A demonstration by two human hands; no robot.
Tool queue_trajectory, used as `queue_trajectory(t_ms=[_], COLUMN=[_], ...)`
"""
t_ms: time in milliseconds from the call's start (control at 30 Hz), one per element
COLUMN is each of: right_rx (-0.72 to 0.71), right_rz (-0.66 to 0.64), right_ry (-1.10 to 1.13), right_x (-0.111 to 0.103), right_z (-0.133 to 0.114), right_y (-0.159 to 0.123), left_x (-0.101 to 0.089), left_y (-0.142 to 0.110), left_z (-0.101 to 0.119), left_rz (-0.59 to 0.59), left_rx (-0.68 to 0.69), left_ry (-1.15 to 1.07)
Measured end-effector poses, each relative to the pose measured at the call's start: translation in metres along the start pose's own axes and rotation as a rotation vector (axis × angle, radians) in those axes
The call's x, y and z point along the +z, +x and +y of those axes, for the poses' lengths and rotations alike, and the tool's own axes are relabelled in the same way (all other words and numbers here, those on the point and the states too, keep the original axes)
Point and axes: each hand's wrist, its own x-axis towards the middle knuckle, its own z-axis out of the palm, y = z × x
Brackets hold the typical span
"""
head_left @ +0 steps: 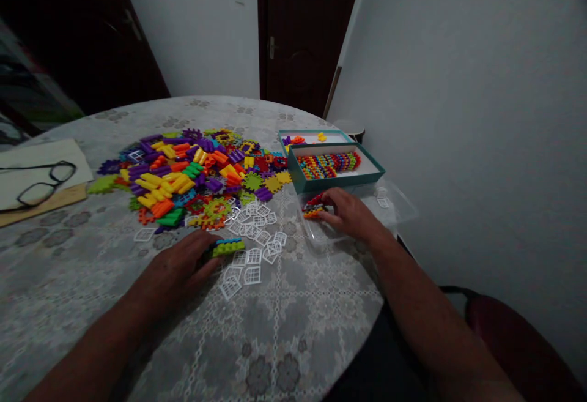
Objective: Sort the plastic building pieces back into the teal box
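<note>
My left hand [181, 262] rests low over the table, its fingers closed around a short stack of toy bricks [229, 247], lime green with a blue layer. White plastic window pieces [254, 257] lie loose just beside it. My right hand [349, 211] reaches into a clear plastic box [323, 241]. Its thumb and fingers pinch a group of red, grey and orange toy bricks [314, 207] at the box's left end. The bricks' far side is hidden by the fingers. One white window piece [382, 201] lies at the right in the box.
Behind the clear box stands a teal box [297, 175] holding rows of colourful bricks, with another shallow teal-edged box [316, 134] behind. A large heap of bright building pieces [183, 172] covers the table's middle. Eyeglasses [39, 188] sit far left. A wall [477, 114] rises at right.
</note>
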Motion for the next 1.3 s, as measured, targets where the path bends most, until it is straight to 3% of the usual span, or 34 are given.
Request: queue_trajectory(t_ms=[367, 700, 1300], right_rx=[0.055, -0.074, -0.011], right_rz=[0.044, -0.067, -0.029], right_ry=[-0.053, 0.008, 0.067], right_x=[0.002, 0.004, 0.001], right_z=[0.000, 0.002, 0.008], right_y=[-0.009, -0.005, -0.009], left_x=[0.001, 0.000, 0.002], left_y=[-0.001, -0.001, -0.003], left_z=[-0.002, -0.001, -0.003], left_rz=[0.008, -0.010, 0.016], left_rx=[-0.001, -0.004, 0.015], left_ry=[0.010, -0.002, 0.004])
